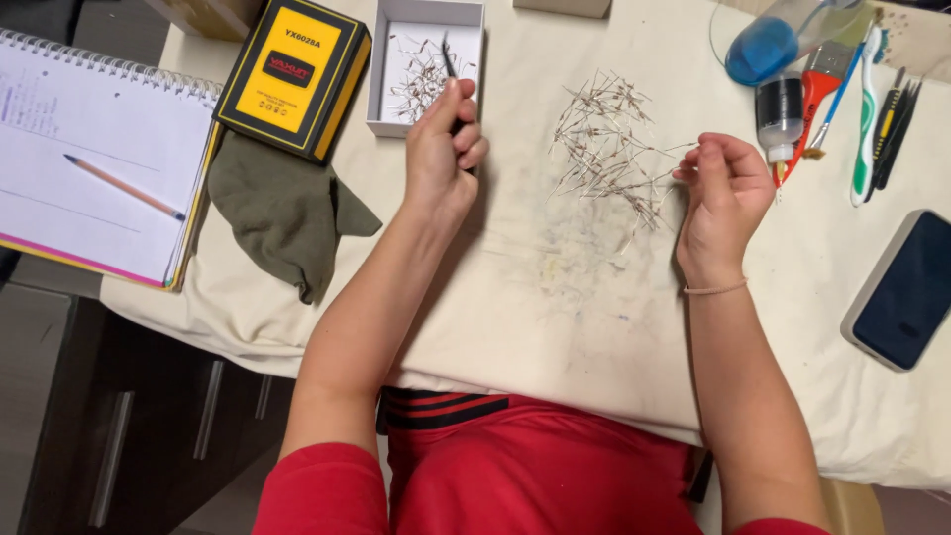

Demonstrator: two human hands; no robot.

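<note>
My left hand (444, 149) grips dark tweezers (449, 57), whose tip points into a small white box (474, 20) holding several thin wire-legged parts (421, 74). A loose pile of the same thin parts (604, 144) lies on the cream cloth between my hands. At the pile's right edge my right hand (721, 193) is curled, its fingertips pinching one thin part.
A yellow-and-black box (294, 71) and an olive cloth (282, 213) lie left of the white box. A spiral notebook (89, 149) with a pencil (124, 186) sits at far left. At right are a small bottle (780, 114), a toothbrush (865, 119), small tools and a dark phone (906, 287).
</note>
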